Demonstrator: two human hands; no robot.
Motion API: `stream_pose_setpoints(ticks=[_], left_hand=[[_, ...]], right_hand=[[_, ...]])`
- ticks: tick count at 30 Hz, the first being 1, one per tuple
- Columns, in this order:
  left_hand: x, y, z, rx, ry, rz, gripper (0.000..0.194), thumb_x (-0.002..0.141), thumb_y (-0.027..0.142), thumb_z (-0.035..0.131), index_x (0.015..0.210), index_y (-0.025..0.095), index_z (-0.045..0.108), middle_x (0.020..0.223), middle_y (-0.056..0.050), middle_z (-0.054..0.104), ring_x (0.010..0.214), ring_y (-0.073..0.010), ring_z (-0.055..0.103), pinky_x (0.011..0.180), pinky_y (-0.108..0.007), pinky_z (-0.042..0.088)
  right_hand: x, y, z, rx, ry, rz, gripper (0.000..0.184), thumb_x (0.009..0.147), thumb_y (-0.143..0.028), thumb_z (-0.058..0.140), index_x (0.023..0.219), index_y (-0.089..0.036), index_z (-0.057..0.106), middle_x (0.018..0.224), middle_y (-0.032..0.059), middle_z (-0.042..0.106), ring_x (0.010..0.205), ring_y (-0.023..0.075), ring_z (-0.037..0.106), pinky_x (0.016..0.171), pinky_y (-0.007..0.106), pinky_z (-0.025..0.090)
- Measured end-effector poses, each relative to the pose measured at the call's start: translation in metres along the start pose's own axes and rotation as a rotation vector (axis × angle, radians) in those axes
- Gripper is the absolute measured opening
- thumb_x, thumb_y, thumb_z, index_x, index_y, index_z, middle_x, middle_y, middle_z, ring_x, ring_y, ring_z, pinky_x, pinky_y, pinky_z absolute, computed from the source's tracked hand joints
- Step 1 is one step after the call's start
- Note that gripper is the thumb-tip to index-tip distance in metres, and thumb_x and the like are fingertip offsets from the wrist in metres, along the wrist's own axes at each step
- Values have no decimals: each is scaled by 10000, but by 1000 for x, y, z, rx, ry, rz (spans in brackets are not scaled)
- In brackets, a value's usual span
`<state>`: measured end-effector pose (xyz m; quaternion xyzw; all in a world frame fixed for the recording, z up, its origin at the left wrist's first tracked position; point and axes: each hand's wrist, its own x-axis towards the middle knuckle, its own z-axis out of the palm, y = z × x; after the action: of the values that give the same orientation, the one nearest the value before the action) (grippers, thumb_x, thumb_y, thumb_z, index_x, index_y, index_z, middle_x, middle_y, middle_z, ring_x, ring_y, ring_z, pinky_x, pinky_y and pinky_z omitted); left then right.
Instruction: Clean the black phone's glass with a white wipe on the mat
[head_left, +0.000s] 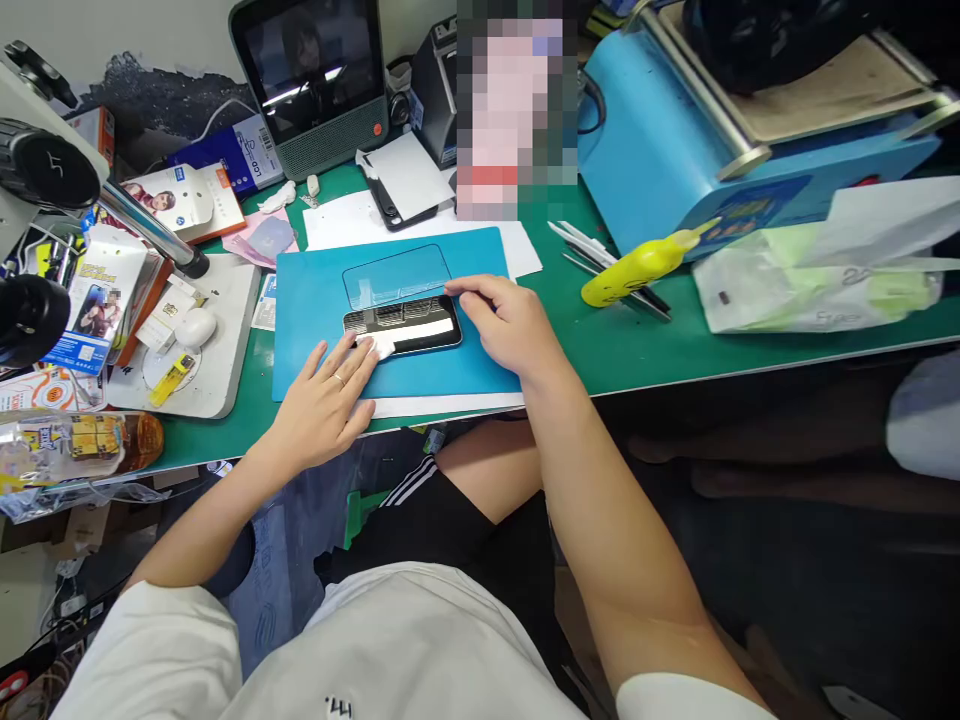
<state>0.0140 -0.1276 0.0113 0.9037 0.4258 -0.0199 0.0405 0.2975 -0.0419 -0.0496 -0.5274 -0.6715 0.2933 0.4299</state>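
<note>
A black phone (409, 326) lies face up on a blue work mat (315, 300) on the green table. My left hand (326, 395) lies flat with fingers stretched out, fingertips pressing a small white cloth (377, 346) against the phone's left end. My right hand (506, 325) rests at the phone's right end, fingers curled against its edge to steady it. A clear screen film (394, 273) lies on the mat just behind the phone.
A yellow squeeze bottle (637, 270) and metal tools (600, 262) lie to the right. A blue machine (720, 150) stands at the back right, a tablet (315, 80) at the back. A microscope arm (142, 220) and boxes crowd the left. A plastic bag (810, 285) sits at right.
</note>
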Motion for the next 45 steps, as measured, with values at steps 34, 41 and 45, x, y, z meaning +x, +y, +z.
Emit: stream_pose_setpoints(ticks=[34,41,45], left_hand=[[111,24,-7,-57,-81,79,778,1092,526,346,1672,7,341,1755,-205,339,1701,-339,154,1383,-545,172],[92,50,3,-53,-23,102,776,1111,538,324,1657,-12,366,1748,-224,338,1687,-345,225,1378,-547,189],[69,57,11,-52,24,73,762,1122,541,321,1661,4,365,1751,-214,340,1681,-356,242,1365,-559,227]], right_hand=[[3,3,3,43,18,-1,334,977,-267,521,1144,-228,807,1200,86,837,1140,290,762,1042,492,580],[4,3,3,68,19,6,321,981,-266,527,1146,-231,800,1141,82,846,1118,282,771,1037,480,583],[3,2,2,67,14,-5,320,983,-272,525,1137,-232,803,1141,78,848,1112,282,772,1040,483,584]])
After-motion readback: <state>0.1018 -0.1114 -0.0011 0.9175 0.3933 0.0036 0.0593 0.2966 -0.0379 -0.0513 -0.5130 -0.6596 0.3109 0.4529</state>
